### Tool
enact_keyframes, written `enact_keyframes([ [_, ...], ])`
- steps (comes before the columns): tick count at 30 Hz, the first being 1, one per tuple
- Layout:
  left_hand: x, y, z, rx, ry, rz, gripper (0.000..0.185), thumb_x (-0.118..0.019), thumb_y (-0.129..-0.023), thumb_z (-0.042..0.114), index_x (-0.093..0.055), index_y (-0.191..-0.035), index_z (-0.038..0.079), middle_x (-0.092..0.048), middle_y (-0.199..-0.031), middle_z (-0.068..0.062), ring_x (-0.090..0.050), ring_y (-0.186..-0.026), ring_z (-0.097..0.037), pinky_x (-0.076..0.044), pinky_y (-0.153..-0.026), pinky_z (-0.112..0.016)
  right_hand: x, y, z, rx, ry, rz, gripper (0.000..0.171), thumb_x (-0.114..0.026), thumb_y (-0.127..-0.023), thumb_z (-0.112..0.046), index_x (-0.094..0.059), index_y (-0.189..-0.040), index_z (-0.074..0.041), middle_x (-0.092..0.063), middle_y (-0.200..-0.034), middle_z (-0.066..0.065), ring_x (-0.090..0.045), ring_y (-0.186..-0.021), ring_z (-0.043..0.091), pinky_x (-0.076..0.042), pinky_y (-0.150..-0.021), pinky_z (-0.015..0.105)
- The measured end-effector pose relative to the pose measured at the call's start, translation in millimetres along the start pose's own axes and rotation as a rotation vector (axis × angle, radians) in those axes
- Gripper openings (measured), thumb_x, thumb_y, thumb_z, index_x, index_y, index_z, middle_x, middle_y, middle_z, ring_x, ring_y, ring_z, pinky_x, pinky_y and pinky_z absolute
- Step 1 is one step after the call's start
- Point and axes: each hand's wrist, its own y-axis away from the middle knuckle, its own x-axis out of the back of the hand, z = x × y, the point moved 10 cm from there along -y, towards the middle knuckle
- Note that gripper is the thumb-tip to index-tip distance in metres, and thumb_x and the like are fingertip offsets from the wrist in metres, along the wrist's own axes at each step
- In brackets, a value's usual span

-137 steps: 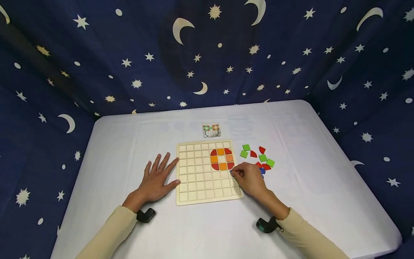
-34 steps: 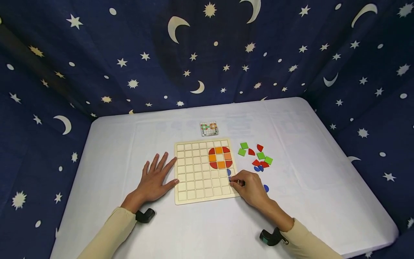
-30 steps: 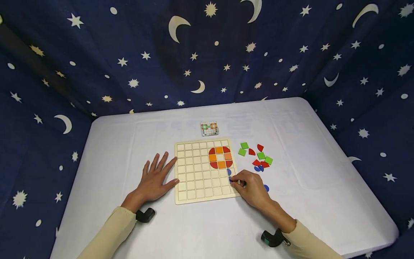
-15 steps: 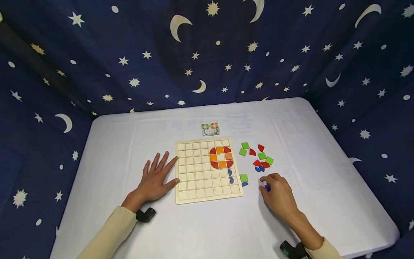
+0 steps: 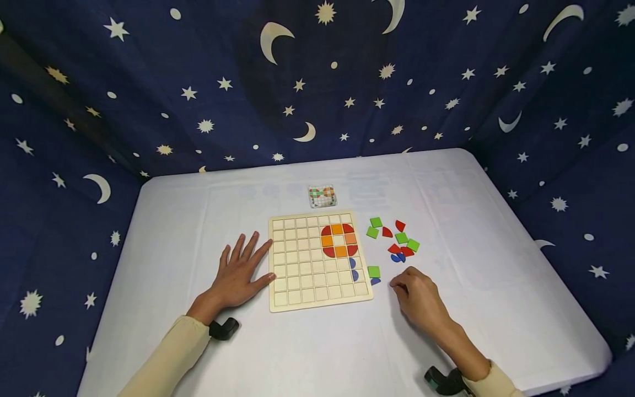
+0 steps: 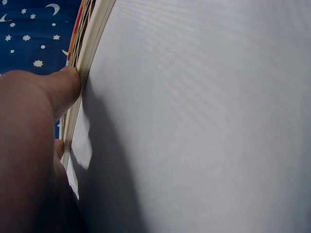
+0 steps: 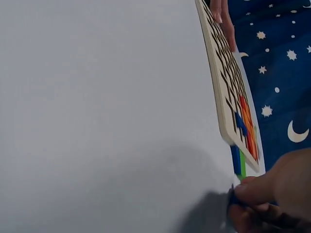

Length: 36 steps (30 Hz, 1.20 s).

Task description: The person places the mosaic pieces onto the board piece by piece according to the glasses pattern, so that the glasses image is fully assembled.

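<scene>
A wooden grid board (image 5: 302,275) lies on the white table. It holds a ring of red and orange pieces (image 5: 339,241) and two blue pieces (image 5: 354,268) in its right column. My left hand (image 5: 240,273) lies flat, its fingers and thumb (image 6: 63,85) against the board's left edge (image 6: 90,43). My right hand (image 5: 395,284) rests on the table to the right of the board (image 7: 228,97), and its fingertips (image 7: 265,187) pinch a small blue piece (image 7: 234,198). A green square (image 5: 373,271) and a blue piece (image 5: 375,281) lie between that hand and the board.
Loose green, red and blue pieces (image 5: 399,240) are scattered right of the board. A small pattern card (image 5: 322,196) lies behind it. Dark blue star-and-moon cloth (image 5: 317,82) walls in the table on three sides.
My right hand left the board's right column, went right to a loose blue piece on the table, took hold of it and has drawn slightly back toward the board. The left hand has stayed put.
</scene>
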Motion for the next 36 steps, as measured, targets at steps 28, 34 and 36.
enact_keyframes([
  [28, -0.5, -2.0, 0.7, 0.004, -0.003, -0.008, 0.078, -0.052, -0.095, 0.058, -0.025, -0.158, 0.022, -0.009, -0.163, -0.013, 0.003, -0.147, -0.04, 0.002, -0.11, -0.064, -42.3, -10.8, -69.8, 0.276, -0.279, -0.136, 0.019, -0.077, -0.08, 0.005, -0.077, -0.096, -0.006, -0.06, -0.092, -0.002, -0.055, -0.076, 0.007, -0.05, -0.063, 0.021],
  [34, -0.4, -1.7, 0.9, 0.004, 0.001, -0.004, 0.078, -0.052, -0.095, 0.058, -0.025, -0.158, 0.022, -0.01, -0.163, -0.014, 0.001, -0.147, -0.041, 0.001, -0.109, -0.065, -42.6, -9.0, -80.6, 0.439, -0.146, -0.118, 0.018, -0.08, -0.08, 0.001, -0.079, -0.096, -0.006, -0.059, -0.093, -0.001, -0.056, -0.084, 0.01, -0.053, -0.073, 0.023],
  [36, -0.2, -1.5, 1.0, 0.006, 0.001, -0.003, 0.078, -0.052, -0.095, 0.058, -0.025, -0.158, 0.022, -0.01, -0.163, -0.014, 0.002, -0.147, -0.041, 0.001, -0.109, -0.065, -42.3, -8.9, -84.2, 0.484, -0.132, -0.104, 0.017, -0.08, -0.079, 0.001, -0.079, -0.095, -0.006, -0.059, -0.092, -0.001, -0.056, -0.084, 0.01, -0.053, -0.073, 0.023],
])
